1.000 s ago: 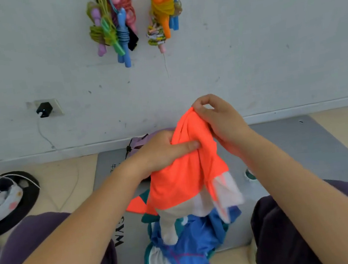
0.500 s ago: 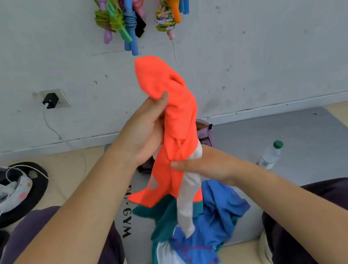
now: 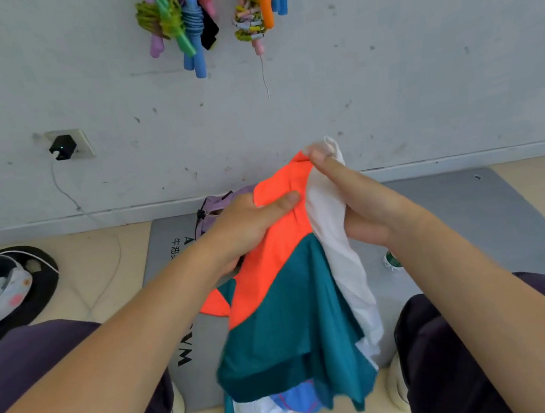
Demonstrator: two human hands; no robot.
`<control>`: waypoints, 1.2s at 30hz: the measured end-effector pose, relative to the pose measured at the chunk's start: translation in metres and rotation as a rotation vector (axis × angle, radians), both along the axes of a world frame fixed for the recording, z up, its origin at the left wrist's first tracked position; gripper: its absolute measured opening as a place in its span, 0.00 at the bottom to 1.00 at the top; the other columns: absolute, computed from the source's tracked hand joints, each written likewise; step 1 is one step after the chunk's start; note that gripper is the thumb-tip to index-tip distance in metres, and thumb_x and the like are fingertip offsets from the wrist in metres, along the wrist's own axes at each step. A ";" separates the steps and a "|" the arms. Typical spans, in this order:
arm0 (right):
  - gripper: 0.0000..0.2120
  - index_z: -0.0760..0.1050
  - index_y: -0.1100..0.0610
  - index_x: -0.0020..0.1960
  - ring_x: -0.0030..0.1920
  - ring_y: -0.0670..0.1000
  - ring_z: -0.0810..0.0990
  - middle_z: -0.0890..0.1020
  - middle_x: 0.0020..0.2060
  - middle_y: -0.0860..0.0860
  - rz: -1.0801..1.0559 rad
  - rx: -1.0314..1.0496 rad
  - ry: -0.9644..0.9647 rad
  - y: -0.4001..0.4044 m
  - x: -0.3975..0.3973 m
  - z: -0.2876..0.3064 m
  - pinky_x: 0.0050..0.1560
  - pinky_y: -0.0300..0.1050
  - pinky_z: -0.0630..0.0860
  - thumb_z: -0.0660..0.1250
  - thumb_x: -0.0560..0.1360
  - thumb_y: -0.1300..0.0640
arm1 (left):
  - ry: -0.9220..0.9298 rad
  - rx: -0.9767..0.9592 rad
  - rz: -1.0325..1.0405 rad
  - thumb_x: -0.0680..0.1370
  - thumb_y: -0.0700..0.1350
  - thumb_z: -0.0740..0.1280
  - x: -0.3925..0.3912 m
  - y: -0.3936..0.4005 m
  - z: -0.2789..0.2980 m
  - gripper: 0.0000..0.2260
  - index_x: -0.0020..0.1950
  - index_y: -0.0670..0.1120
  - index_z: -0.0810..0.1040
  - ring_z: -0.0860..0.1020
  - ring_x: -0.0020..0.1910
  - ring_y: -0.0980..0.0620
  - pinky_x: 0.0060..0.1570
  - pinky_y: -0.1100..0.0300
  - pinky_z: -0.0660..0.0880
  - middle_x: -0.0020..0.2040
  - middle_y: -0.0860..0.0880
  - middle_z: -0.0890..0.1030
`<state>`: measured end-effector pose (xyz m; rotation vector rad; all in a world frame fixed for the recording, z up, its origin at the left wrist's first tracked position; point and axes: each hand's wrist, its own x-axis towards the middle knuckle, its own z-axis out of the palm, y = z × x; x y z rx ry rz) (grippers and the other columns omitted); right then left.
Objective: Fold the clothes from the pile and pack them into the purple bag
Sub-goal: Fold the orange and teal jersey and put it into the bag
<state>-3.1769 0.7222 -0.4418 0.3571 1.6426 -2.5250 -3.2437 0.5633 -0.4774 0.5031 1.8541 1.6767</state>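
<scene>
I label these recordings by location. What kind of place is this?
Probably a home gym or exercise corner: bundles of skipping ropes hang on the wall, and a grey exercise mat printed with "GYM" lettering lies on the floor.

A grey mat (image 3: 475, 213) covers the beige floor (image 3: 97, 266). On the mat, the purple bag (image 3: 218, 203) sits beyond the left grip; a bottle (image 3: 391, 259) lies under the right grip.

The person wears dark purple trousers (image 3: 41, 364) that cover both legs. Both forearms are bare, with no sleeves showing, and the hands are bare too. White shoes (image 3: 396, 386) peek out below the knees.
</scene>
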 end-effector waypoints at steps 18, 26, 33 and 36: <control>0.11 0.79 0.52 0.59 0.55 0.51 0.83 0.85 0.54 0.50 0.041 0.408 0.078 0.022 0.007 -0.002 0.53 0.46 0.79 0.66 0.79 0.52 | 0.314 -0.236 0.217 0.77 0.57 0.67 -0.037 -0.043 0.019 0.19 0.35 0.44 0.80 0.80 0.30 0.51 0.37 0.57 0.75 0.32 0.46 0.83; 0.10 0.82 0.54 0.56 0.50 0.51 0.84 0.85 0.51 0.54 0.330 0.472 0.116 -0.002 0.013 -0.004 0.49 0.43 0.79 0.70 0.75 0.53 | 0.347 -0.055 -0.332 0.66 0.58 0.75 0.005 -0.025 0.023 0.27 0.63 0.60 0.72 0.75 0.61 0.66 0.60 0.55 0.76 0.60 0.63 0.77; 0.13 0.81 0.53 0.49 0.44 0.46 0.82 0.85 0.44 0.48 0.144 0.719 0.153 0.011 0.007 -0.004 0.47 0.44 0.77 0.74 0.71 0.46 | 0.267 -0.238 -0.205 0.66 0.67 0.70 0.004 -0.028 0.018 0.18 0.52 0.62 0.82 0.82 0.48 0.63 0.48 0.62 0.76 0.48 0.60 0.85; 0.19 0.78 0.47 0.53 0.49 0.48 0.82 0.84 0.47 0.47 0.066 0.818 0.113 0.014 0.005 -0.007 0.50 0.44 0.76 0.73 0.68 0.37 | 0.160 -0.167 -0.051 0.68 0.66 0.70 0.000 -0.030 0.016 0.16 0.50 0.58 0.84 0.84 0.49 0.53 0.54 0.53 0.79 0.47 0.54 0.86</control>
